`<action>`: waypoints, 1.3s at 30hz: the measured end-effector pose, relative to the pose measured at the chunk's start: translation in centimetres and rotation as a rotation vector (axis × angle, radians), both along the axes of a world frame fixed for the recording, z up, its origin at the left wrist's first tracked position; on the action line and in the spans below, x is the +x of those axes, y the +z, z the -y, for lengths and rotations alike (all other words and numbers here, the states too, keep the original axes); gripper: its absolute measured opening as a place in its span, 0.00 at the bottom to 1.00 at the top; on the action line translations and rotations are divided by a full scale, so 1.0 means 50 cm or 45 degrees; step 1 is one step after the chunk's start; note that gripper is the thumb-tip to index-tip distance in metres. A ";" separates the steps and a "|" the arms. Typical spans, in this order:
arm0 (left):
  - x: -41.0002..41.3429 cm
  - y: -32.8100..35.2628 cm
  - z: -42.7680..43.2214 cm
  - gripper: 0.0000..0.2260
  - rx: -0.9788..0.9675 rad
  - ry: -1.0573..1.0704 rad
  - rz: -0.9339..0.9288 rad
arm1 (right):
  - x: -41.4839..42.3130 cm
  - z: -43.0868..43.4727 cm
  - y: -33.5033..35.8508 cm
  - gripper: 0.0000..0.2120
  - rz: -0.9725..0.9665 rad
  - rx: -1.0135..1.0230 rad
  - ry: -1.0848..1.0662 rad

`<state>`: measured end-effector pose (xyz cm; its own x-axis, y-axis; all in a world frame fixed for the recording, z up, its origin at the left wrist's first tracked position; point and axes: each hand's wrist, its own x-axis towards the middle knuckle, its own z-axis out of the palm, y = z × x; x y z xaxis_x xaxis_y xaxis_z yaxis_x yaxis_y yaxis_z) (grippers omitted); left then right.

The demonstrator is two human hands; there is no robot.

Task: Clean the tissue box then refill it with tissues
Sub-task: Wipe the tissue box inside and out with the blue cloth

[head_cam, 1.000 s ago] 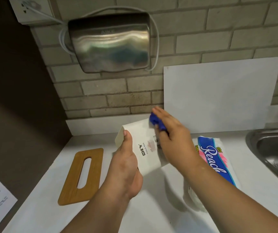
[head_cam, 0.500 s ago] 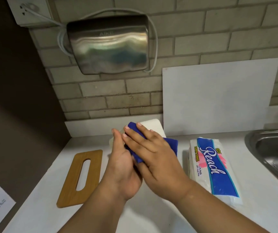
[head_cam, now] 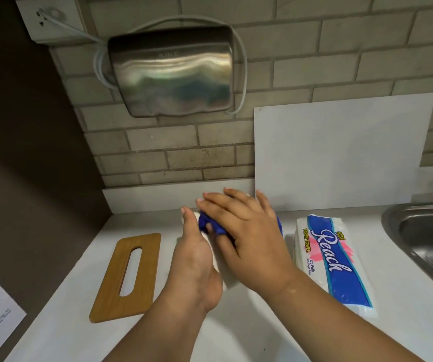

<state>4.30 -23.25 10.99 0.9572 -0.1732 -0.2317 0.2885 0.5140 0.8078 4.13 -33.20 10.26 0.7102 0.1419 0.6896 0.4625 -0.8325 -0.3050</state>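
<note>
Mostly hidden, white tissue box (head_cam: 227, 276) sat btwn both hands, above counter (head_cam: 236, 335). L hand (head_cam: 194, 259) gripped its side, thumb up. R hand (head_cam: 249, 241), fingers spread flat, pressed blue cloth (head_cam: 210, 226) on it. Pack (head_cam: 335, 259) at right read "Reach PAPER TOWEL, 175 Pulls".

lid (head_cam: 125, 276) left, box (head_cam: 228, 279) centre — pack (head_cam: 333, 259) right

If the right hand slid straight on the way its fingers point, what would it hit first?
The right hand would likely meet the white backsplash strip first; depth is unclear.
</note>
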 end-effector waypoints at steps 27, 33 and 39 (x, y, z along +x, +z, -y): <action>0.010 0.001 -0.038 0.25 -0.104 -0.380 0.129 | -0.027 0.038 -0.056 0.17 0.018 0.675 0.090; 0.012 -0.012 -0.031 0.28 -0.218 -0.155 0.040 | -0.041 0.015 -0.069 0.16 0.018 0.392 0.185; 0.003 -0.005 -0.023 0.25 -0.129 -0.034 0.130 | -0.017 0.027 -0.061 0.17 -0.095 0.676 0.048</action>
